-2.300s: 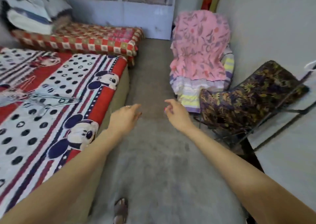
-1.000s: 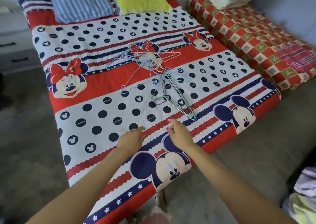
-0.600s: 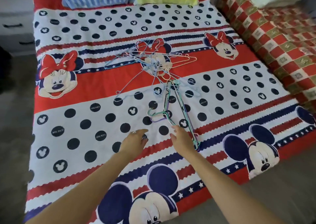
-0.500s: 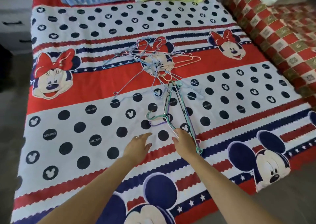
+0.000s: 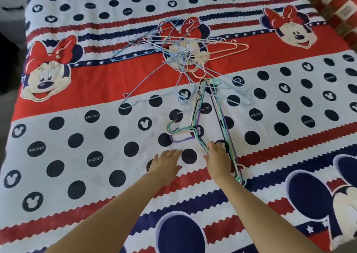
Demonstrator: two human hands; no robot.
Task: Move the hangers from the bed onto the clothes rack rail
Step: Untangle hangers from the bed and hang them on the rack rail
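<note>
The right hand [image 5: 218, 159] rests on the near stack of hangers [image 5: 212, 117], its fingers' grip unclear; the left hand [image 5: 166, 163] lies flat. Light, stiff, tangle-prone (take the necks).

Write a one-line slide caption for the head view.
Right hand reaches the stacked plastic hangers on the bed; left hand lies open beside them.

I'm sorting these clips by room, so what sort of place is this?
Most likely a bedroom: a cartoon-print bedspread covers a bed, a second checked mattress lies at the far right, and clothes hangers are piled on the bed.
</note>
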